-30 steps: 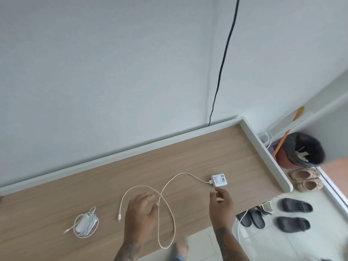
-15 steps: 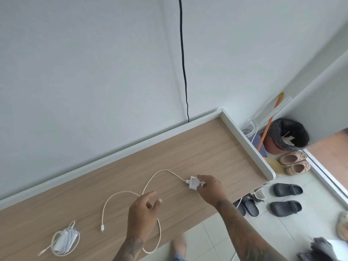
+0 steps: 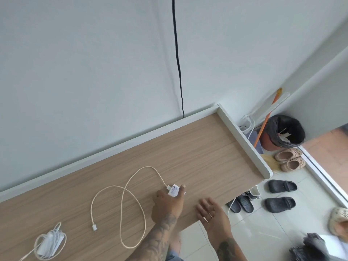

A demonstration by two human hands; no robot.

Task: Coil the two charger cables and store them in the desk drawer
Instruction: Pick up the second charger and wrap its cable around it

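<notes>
A white charger brick [image 3: 173,189] lies on the wooden desk [image 3: 197,151], and my left hand [image 3: 166,203] pinches it between thumb and fingers. Its cream cable [image 3: 122,196] runs left from the brick in a loose crossed loop that hangs over the desk's front edge. The free plug [image 3: 94,227] rests on the desk. A second white charger [image 3: 49,245], with its cable wound around it, sits at the lower left. My right hand [image 3: 211,211] hovers open at the desk's front edge, right of the left hand, holding nothing. No drawer is in view.
A white raised rim [image 3: 243,138] bounds the desk at the back and right. A black wire [image 3: 178,59] runs down the wall. Beside the desk on the floor are several sandals [image 3: 280,204], a dark bin [image 3: 284,132] and an orange-handled broom [image 3: 263,127].
My right hand has let go of the charger brick and drawn back to the desk's edge. My left hand has moved right from the cable loop and taken the brick.
</notes>
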